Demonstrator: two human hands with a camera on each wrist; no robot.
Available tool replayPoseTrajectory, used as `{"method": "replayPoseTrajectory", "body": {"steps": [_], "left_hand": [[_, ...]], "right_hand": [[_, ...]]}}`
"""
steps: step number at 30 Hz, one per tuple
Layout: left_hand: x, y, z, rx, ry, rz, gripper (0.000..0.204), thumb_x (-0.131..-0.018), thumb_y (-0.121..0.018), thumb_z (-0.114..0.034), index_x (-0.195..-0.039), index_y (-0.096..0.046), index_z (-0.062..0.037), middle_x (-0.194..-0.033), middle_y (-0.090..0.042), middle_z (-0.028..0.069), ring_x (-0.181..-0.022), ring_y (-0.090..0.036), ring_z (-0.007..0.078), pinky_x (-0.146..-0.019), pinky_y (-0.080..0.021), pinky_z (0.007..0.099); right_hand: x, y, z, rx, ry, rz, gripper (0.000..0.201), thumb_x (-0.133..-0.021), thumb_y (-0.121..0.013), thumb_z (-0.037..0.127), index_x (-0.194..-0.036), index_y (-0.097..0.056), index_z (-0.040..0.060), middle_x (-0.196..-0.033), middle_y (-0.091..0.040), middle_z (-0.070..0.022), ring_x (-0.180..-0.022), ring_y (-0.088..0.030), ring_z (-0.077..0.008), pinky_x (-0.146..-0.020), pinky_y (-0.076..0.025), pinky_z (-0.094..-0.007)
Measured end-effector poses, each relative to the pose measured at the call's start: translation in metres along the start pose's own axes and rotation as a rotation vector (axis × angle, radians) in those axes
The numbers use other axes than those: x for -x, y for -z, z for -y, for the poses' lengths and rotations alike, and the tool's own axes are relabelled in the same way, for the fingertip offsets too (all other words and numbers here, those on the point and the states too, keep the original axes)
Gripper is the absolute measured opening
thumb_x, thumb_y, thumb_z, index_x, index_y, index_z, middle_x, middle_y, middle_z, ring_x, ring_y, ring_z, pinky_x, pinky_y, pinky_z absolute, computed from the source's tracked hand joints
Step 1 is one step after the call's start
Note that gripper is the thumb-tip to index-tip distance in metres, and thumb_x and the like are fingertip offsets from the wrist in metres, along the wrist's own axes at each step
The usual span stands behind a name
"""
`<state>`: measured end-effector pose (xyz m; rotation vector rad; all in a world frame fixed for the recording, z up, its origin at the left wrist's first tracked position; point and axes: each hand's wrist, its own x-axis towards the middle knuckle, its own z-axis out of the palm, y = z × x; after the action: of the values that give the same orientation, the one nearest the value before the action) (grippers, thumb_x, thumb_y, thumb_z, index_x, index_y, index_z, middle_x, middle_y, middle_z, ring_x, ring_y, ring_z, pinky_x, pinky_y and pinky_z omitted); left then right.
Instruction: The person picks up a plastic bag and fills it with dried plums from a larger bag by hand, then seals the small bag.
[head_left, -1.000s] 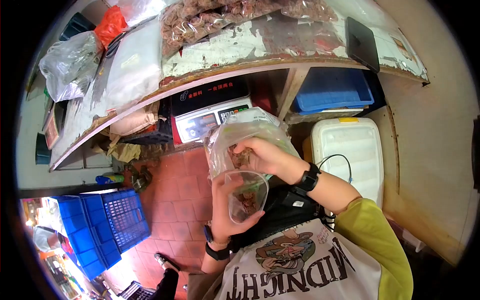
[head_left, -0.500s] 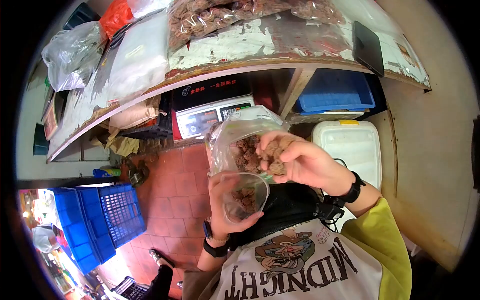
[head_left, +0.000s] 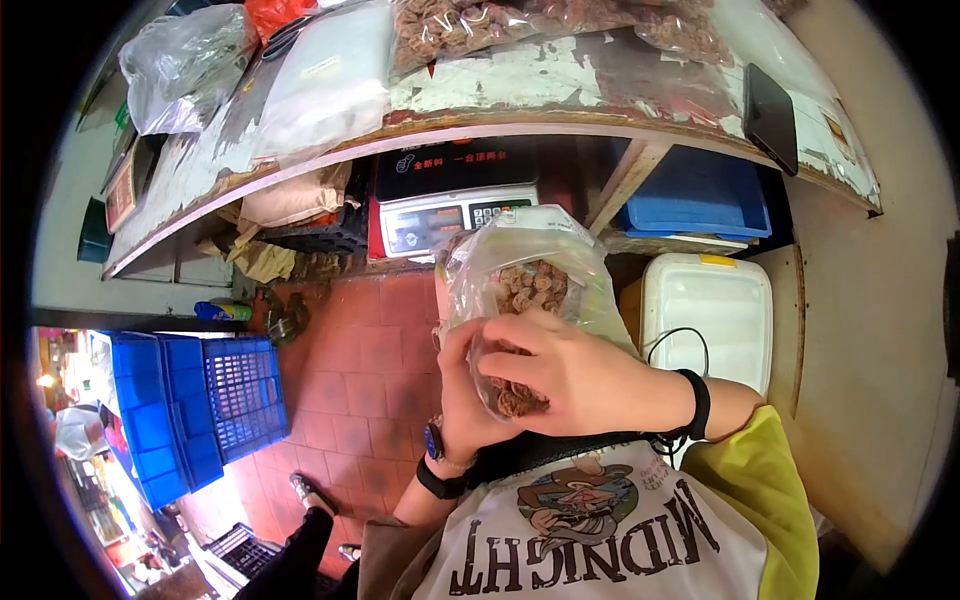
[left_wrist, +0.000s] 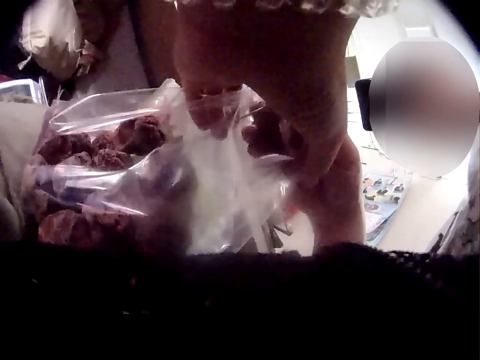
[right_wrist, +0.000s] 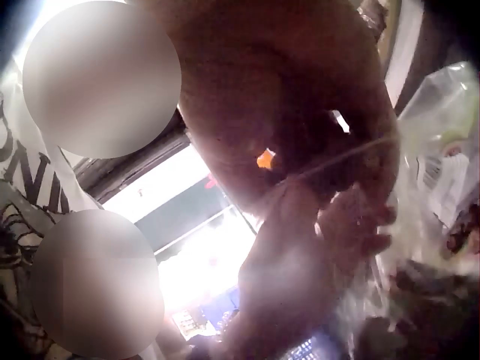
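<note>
A clear cup (head_left: pixel 488 398) is gripped by my left hand (head_left: pixel 458 402), whose fingers wrap its side. Over the cup's mouth lies my right hand (head_left: pixel 595 385), its bent fingers curved around brown, wrinkled dried pieces (head_left: pixel 520 400); the fingers partly cover both the pieces and the rim. Just beyond both hands an open clear plastic bag (head_left: pixel 470 270) holds more of these brown pieces (head_left: pixel 530 285). In the left wrist view the bag's pieces (left_wrist: pixel 109 157) show beside my left hand (left_wrist: pixel 270 90). The right wrist view is dim, with the bag (right_wrist: pixel 442 135) at its right.
A scale (head_left: pixel 455 215) sits on the shelf beneath the worn counter (head_left: pixel 480 95). To its right are a blue tray (head_left: pixel 695 200) and a white lidded box (head_left: pixel 710 320). Blue crates (head_left: pixel 185 410) stand at the left. Bagged pieces (head_left: pixel 465 30) and a phone (head_left: pixel 770 115) lie on the counter.
My right hand went from inside the bag, came out with a handful of brown pieces, and has moved left and down over the cup. My left hand keeps its grip.
</note>
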<state>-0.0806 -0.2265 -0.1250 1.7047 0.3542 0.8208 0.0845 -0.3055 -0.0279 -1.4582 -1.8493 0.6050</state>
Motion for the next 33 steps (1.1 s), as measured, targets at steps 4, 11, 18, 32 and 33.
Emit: {"method": "replayPoseTrajectory", "body": {"steps": [4, 11, 18, 32, 33], "left_hand": [[-0.002, -0.001, 0.001, -0.012, -0.030, 0.025, 0.107, -0.060, -0.092, -0.022, -0.141, -0.024, -0.0009, -0.130, -0.047, 0.0178, -0.119, -0.053, 0.0291, -0.101, -0.043, 0.0415], [-0.007, 0.000, -0.002, -0.082, -0.081, 0.049, 0.103, -0.064, -0.089, -0.019, -0.141, -0.024, -0.0014, -0.129, -0.048, 0.0195, -0.117, -0.055, 0.0304, -0.100, -0.043, 0.0418], [-0.002, 0.002, -0.002, -0.082, -0.032, 0.044, 0.096, -0.067, -0.088, -0.018, -0.139, -0.028, -0.0010, -0.127, -0.047, 0.0167, -0.115, -0.054, 0.0286, -0.099, -0.044, 0.0418], [-0.017, 0.008, -0.017, -0.293, -0.137, 0.132, 0.070, -0.059, -0.092, -0.023, -0.118, -0.057, -0.0097, -0.123, -0.049, 0.0174, -0.111, -0.052, 0.0334, -0.094, -0.045, 0.0436], [-0.015, 0.008, -0.016, -0.295, -0.131, 0.139, 0.071, -0.059, -0.092, -0.023, -0.118, -0.054, -0.0086, -0.123, -0.048, 0.0182, -0.113, -0.051, 0.0343, -0.095, -0.044, 0.0449]], "right_hand": [[-0.002, -0.006, -0.006, -0.077, -0.034, 0.087, 0.033, -0.074, -0.073, 0.012, -0.102, -0.060, 0.0019, -0.114, -0.058, -0.0141, -0.104, -0.057, -0.0365, -0.087, -0.053, -0.0418], [-0.008, -0.007, -0.007, -0.065, -0.094, 0.191, 0.018, -0.082, -0.064, 0.010, -0.096, -0.059, 0.0008, -0.105, -0.061, -0.0149, -0.103, -0.058, -0.0348, -0.089, -0.050, -0.0413], [-0.010, 0.021, -0.001, -0.356, -0.036, 0.279, 0.013, -0.086, -0.060, 0.003, -0.099, -0.056, 0.0031, -0.114, -0.053, -0.0106, -0.104, -0.057, -0.0274, -0.084, -0.051, -0.0314], [-0.007, -0.013, -0.083, 0.084, -0.316, -0.058, 0.032, -0.086, -0.059, 0.006, -0.117, -0.059, -0.0002, -0.106, -0.065, -0.0215, -0.098, -0.062, -0.0427, -0.088, -0.049, -0.0478], [-0.009, -0.019, -0.086, 0.155, -0.280, -0.058, 0.036, -0.086, -0.059, 0.009, -0.120, -0.056, 0.0007, -0.107, -0.064, -0.0230, -0.098, -0.062, -0.0427, -0.087, -0.049, -0.0474]]}}
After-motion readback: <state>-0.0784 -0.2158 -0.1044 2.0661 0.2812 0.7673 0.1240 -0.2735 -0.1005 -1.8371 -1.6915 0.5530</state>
